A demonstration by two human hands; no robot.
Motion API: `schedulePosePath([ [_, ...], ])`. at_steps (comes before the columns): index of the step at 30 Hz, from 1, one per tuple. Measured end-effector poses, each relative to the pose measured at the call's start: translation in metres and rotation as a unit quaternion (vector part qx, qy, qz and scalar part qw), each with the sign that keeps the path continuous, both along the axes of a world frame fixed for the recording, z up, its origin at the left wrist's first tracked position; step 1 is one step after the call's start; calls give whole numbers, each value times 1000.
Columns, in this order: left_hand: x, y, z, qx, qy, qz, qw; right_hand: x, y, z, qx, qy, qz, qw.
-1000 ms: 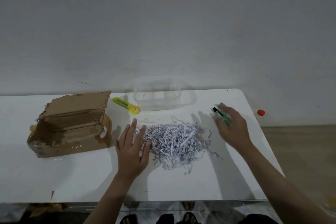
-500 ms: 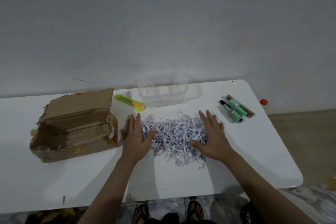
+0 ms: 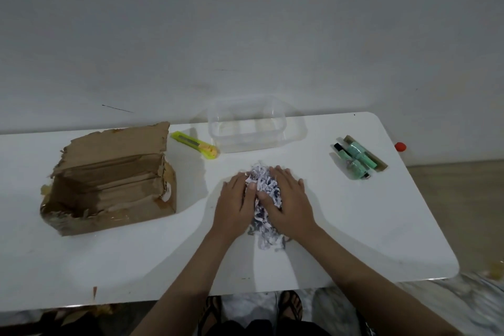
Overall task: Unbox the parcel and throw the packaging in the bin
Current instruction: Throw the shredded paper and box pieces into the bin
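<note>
A bunch of white and blue shredded paper (image 3: 262, 191) lies on the white table (image 3: 109, 262), squeezed into a narrow heap. My left hand (image 3: 236, 199) presses against its left side and my right hand (image 3: 288, 200) against its right side, both cupped around it. The torn brown cardboard box (image 3: 109, 180) lies open on the left of the table. Two green tubes on a brown card (image 3: 356, 159) rest at the right. No bin is in view.
A yellow utility knife (image 3: 196, 147) lies behind the hands, next to a clear plastic container (image 3: 246, 124) by the wall. A small red object (image 3: 400, 146) sits on the floor past the table's right edge. Cardboard scraps lie under the table's front left.
The right hand left the green tubes on the table and came to the paper. Both hands swept inward, gathering the spread shreds into a tight heap between them.
</note>
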State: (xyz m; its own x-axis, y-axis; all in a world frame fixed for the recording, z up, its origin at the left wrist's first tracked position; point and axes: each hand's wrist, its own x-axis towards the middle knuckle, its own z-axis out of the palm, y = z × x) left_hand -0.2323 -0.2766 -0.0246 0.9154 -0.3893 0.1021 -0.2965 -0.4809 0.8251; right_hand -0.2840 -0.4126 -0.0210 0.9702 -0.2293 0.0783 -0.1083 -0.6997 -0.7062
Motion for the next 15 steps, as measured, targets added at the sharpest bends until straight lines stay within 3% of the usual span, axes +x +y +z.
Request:
schedulePosePath([
  [8,-32,-38,19,-193,106,67,973,-4,11,14,237,-54,-60,968],
  [12,-42,-65,26,-265,202,134,934,-5,9,18,384,-78,-134,910],
  [15,-46,-82,34,-304,250,169,904,-4,5,23,492,-70,-195,846],
])
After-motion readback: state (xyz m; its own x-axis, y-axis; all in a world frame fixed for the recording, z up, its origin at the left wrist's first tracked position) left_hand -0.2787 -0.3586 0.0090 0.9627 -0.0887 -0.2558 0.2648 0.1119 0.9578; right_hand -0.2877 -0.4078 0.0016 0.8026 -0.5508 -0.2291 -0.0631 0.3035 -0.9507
